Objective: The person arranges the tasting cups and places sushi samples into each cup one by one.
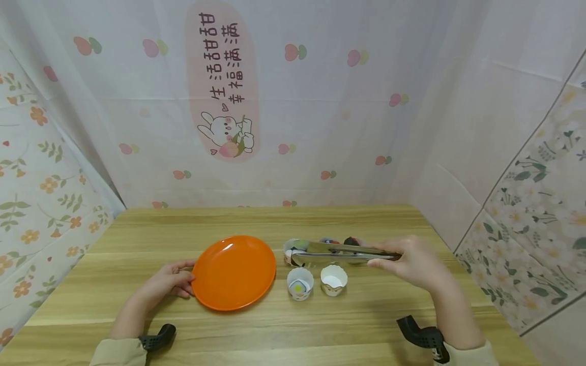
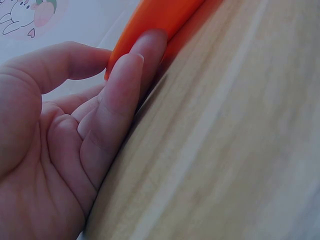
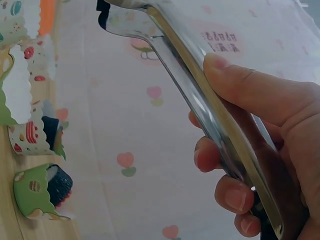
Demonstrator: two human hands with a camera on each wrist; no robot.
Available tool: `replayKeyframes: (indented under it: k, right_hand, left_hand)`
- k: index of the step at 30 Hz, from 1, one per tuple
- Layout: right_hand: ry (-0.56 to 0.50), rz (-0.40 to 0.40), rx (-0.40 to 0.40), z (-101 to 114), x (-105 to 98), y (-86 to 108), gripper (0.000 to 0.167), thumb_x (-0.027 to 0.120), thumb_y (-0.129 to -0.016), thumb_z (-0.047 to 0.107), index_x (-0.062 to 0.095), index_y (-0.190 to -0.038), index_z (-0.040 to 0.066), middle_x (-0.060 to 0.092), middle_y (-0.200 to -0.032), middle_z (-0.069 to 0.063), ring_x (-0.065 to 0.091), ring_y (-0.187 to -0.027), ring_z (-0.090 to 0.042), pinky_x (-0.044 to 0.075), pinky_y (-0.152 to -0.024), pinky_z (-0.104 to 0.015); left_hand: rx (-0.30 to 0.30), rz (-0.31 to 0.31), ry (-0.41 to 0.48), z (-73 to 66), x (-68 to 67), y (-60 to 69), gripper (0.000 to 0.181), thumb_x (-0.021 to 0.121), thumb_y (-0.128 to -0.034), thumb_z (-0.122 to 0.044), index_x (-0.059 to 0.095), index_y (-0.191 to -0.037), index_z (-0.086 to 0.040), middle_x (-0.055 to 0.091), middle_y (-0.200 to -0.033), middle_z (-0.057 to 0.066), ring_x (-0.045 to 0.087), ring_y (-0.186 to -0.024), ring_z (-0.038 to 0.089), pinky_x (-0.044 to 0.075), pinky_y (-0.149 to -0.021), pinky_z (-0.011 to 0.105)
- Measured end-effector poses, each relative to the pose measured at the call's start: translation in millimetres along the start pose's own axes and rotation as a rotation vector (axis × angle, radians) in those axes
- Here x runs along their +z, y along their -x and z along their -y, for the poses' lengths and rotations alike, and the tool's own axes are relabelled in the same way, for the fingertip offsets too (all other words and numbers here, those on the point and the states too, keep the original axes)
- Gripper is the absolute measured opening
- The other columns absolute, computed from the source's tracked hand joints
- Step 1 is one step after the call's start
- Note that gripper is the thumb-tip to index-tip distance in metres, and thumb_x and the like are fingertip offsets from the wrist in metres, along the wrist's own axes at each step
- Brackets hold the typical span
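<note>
My left hand (image 1: 167, 282) pinches the left rim of a round orange plate (image 1: 233, 272); its fingers lie at the plate's edge in the left wrist view. My right hand (image 1: 416, 262) grips metal tongs (image 1: 329, 257) that point left. Their tips are over or beside a paper baking cup (image 1: 288, 249) at the back left of the cup group. Something dark shows at the tips in the right wrist view; I cannot tell if it is held. In front stand a cup holding a bluish piece (image 1: 298, 287) and a cup with a bare white inside (image 1: 333, 277).
Behind the tongs, partly covered, are two more cups with dark and red contents (image 1: 351, 241). In the right wrist view, one of these is a green cup (image 3: 32, 192). The wooden table (image 1: 256, 335) ends at a printed curtain (image 1: 320, 112) behind, with patterned cloths on both sides.
</note>
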State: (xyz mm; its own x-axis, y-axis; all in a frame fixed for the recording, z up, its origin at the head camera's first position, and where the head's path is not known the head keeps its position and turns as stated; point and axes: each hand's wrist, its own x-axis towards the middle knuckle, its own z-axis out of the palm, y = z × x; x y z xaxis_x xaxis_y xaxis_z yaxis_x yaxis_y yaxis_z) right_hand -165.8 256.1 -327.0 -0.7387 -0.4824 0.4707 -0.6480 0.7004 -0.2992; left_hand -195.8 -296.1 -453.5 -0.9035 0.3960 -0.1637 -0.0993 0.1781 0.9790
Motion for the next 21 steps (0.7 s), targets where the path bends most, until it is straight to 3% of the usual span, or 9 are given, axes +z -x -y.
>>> replayKeyframes:
  k: [10, 16, 21]
  right_hand:
    - [-0.002, 0.107, 0.14, -6, -16, 8.9, 0.039, 0.075, -0.082, 0.037, 0.074, -0.109, 0.009, 0.071, -0.099, -0.005, 0.055, -0.059, -0.001, 0.045, -0.051, -0.024]
    - [0.013, 0.104, 0.115, -10, -20, 13.1, 0.04, 0.076, -0.081, 0.036, 0.074, -0.108, 0.007, 0.072, -0.099, -0.004, 0.066, -0.074, -0.009, 0.052, -0.058, -0.025]
    - [-0.017, 0.115, 0.113, -14, -22, 16.9, 0.039, 0.076, -0.081, 0.033, 0.073, -0.108, 0.004, 0.072, -0.098, -0.006, 0.066, -0.073, -0.009, 0.05, -0.056, -0.025]
  left_hand:
    - [-0.011, -0.009, 0.01, -0.7, 0.9, 0.0, 0.064, 0.051, -0.0954, -0.007, 0.015, -0.14, 0.021, 0.066, -0.09, 0.013, 0.066, -0.073, 0.02, 0.056, -0.066, 0.03]
    - [0.0, -0.01, 0.008, -3.6, 1.9, 0.9, 0.064, 0.051, -0.0958, -0.007, 0.014, -0.14, 0.022, 0.066, -0.09, 0.013, 0.066, -0.072, 0.019, 0.057, -0.065, 0.031]
    - [-0.005, -0.018, 0.009, -4.7, 3.0, 1.5, 0.064, 0.051, -0.0958, -0.006, 0.014, -0.14, 0.022, 0.066, -0.09, 0.013, 0.066, -0.072, 0.019, 0.057, -0.065, 0.031]
